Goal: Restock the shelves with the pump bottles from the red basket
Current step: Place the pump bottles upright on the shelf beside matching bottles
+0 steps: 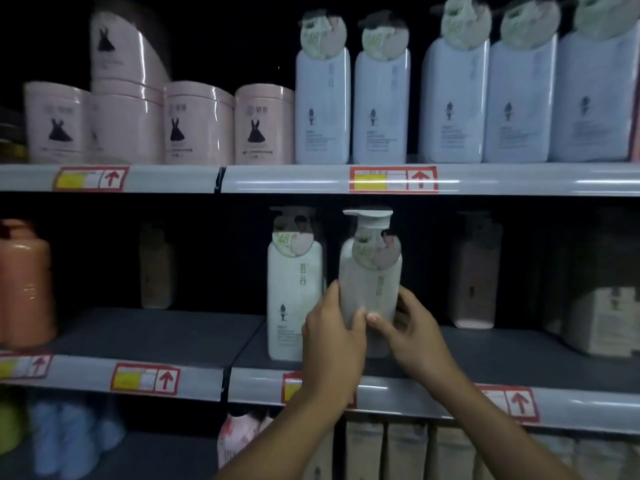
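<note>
A white pump bottle with a round tag at its neck stands upright on the middle shelf. My left hand grips its lower left side, thumb across the front. My right hand holds the lower right side, and both thumbs meet on the bottle's front. Another white pump bottle stands directly to its left, touching or nearly touching. The red basket is not in view.
Pale blue pump bottles and pink jars fill the top shelf. A brown bottle and a box sit deep on the right, an orange bottle far left. Dark shelf floor lies between the orange and white bottles.
</note>
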Demonstrator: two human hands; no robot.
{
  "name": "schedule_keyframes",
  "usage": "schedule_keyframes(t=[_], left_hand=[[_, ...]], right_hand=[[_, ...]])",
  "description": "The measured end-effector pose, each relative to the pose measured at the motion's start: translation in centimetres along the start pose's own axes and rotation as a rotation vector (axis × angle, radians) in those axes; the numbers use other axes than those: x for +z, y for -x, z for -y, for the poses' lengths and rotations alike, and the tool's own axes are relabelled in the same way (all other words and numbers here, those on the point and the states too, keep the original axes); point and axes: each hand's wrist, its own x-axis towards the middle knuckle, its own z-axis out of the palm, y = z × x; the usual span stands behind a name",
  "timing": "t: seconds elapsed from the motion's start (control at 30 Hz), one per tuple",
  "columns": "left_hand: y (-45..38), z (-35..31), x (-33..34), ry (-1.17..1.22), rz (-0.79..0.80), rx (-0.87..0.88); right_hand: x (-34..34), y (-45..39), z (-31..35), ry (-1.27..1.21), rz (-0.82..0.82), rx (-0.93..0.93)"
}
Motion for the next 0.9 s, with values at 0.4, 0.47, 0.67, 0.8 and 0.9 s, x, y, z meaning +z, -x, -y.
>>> schedule_keyframes(t=[0.4,0.47,0.67,0.8,0.9], left_hand=[[2.5,1.4,1.1,-0.168,0.109,0.093],[2.8,1.7,0.7,-0.222,0.166,0.138],[3.2,1.4,-0.1,-0.357,0.299,0.166],[2.9,0.5,-0.4,-0.367,0.339,0.152],[2.6,-0.1,-0.5,-0.341,0.366,0.104]], right_hand=[[-0.4,-1.5,-1.5,0.085,0.014,0.017],[-0.7,-0.3,-1.3,0.322,-0.141,-0.117],[0.5,3.6,-1.5,0.540,-0.116,-0.340],[0.8,4.0,-1.3,0.557,-0.055,-0.259],[0.5,3.8,-0.8,0.568,-0.019,-0.214]])
